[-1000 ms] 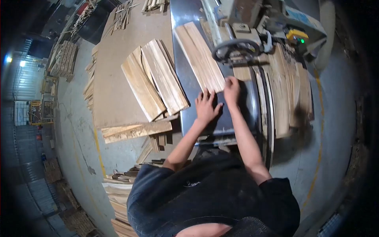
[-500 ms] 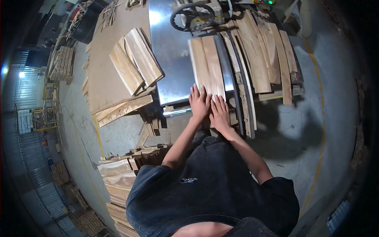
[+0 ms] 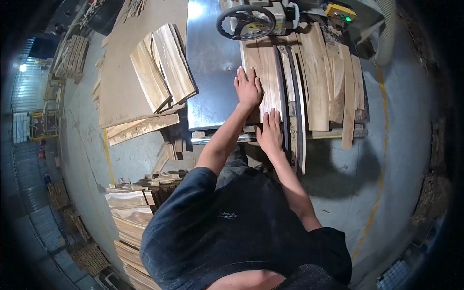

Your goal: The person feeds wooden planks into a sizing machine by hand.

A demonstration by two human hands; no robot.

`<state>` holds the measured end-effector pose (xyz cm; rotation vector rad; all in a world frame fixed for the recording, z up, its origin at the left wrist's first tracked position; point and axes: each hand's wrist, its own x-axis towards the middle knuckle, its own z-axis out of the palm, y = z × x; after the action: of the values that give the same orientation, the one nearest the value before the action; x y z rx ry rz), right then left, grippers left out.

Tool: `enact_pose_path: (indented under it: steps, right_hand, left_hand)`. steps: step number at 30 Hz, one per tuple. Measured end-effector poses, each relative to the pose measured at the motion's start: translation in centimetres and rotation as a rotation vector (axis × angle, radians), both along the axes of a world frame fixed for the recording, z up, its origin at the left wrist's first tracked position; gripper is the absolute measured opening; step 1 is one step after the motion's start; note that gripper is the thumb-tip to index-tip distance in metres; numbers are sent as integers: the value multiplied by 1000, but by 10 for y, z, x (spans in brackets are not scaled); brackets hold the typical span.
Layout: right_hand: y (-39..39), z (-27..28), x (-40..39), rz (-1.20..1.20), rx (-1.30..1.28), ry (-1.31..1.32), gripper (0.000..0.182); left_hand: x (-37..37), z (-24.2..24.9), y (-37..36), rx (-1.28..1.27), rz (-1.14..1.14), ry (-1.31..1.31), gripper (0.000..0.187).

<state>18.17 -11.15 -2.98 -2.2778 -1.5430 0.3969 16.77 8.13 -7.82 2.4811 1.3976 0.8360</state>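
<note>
A pale wooden board [image 3: 267, 63] lies lengthwise on a shiny metal machine table [image 3: 210, 99], along a dark straight guide [image 3: 282, 79]. Its far end reaches the machine below a black handwheel [image 3: 246, 22]. My left hand [image 3: 248, 88] rests on the board's left side, fingers stretched forward. Nearer to me, my right hand [image 3: 270, 134] lies at the board's near end with its fingers extended. Neither hand is wrapped round anything.
Two boards [image 3: 166, 67] lie on a brown panel [image 3: 118, 96] at left. Right of the guide are several long wooden strips [image 3: 314, 82]. Stacked boards [image 3: 130, 217] stand at lower left. A yellow control box [image 3: 340, 13] with a green light and a hose [image 3: 386, 38] are at upper right.
The board has slid forward, toward the handwheel. My left hand has moved ahead along it, away from my right hand, which stays at the near end. The view has shifted slightly.
</note>
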Motion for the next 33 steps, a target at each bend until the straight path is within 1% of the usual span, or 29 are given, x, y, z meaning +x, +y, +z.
enact_pose_path:
  steps: [1,3,5,6,7,9,10,11,12,13,15,16,17,18,19,20,21,23,24,26,27,29,30,31,32,33]
  right_hand:
    - [10,1,0,-32,-9,74,66]
    - [25,-11,5,-20,36,21,69]
    - [43,-10,8,-41,45,46,70]
    - [52,-10,10,-43,42,19,71]
    - [60,-11,12,-48,91,30,73]
    - [77,-12,19,-50,152,28,73]
    - [86,-11,22,-70,206,74,69]
    - [93,-13,27,-87,202,114,66]
    - [102,-14,33,-83,159,114,67]
    - [109,-11,39,-83,109,108,67]
    - [126,-8,45,-90,84,111,67]
    - [134,-8,48,-123,43,136,66]
    - [141,-9,51,-161,4,162,65]
    - [147,-16,57,-144,-13,155,67]
    - [154,-17,63,-145,-4,155,67]
    - [161,-18,67,-141,-3,189,69]
    - [169,-19,73,-137,0,226,71]
    - [182,-29,89,-128,9,219,71]
    - [187,-24,95,-58,-14,221,70]
    - [193,-7,115,56,-60,259,66]
    - [193,1,123,-14,-73,408,65]
    - [175,11,112,-151,109,679,59]
    - [157,23,102,-113,156,722,57]
    - [137,33,89,-81,202,765,54]
    - [116,23,79,-95,187,824,52]
    - [92,16,65,-113,130,881,53]
  left_hand:
    - [4,1,7,-14,15,-1,49]
    - [10,3,21,-21,32,-25,48]
    - [17,4,36,-18,64,-37,48]
    - [20,4,44,-3,57,-48,49]
    - [21,2,50,9,54,-58,49]
    - [23,6,69,-40,44,-169,43]
    - [22,0,81,-41,3,-216,39]
    - [17,-4,99,-31,-45,-267,36]
    - [10,-6,114,-41,-111,-285,29]
    - [-4,8,132,-33,-95,-296,29]
    - [-57,34,170,-312,-360,-221,33]
    - [-81,45,178,-65,-180,-278,34]
    - [-105,51,184,82,66,-221,43]
    - [-129,46,191,137,288,-134,56]
    - [-152,29,200,-25,464,-74,68]
    - [-171,21,197,-31,607,41,78]
    - [-185,18,188,-1,633,26,81]
    - [-189,20,176,-16,605,58,84]
    - [-189,24,167,-6,596,55,84]
    - [-186,37,153,-184,675,55,80]
    - [-187,52,146,-164,670,49,80]
    - [-196,87,131,-524,563,30,80]
    - [-218,40,141,-417,281,-309,82]
    - [-229,33,136,-477,188,-328,81]
    - [-230,57,110,-556,159,-446,77]
    - [-231,81,69,-641,129,-561,74]
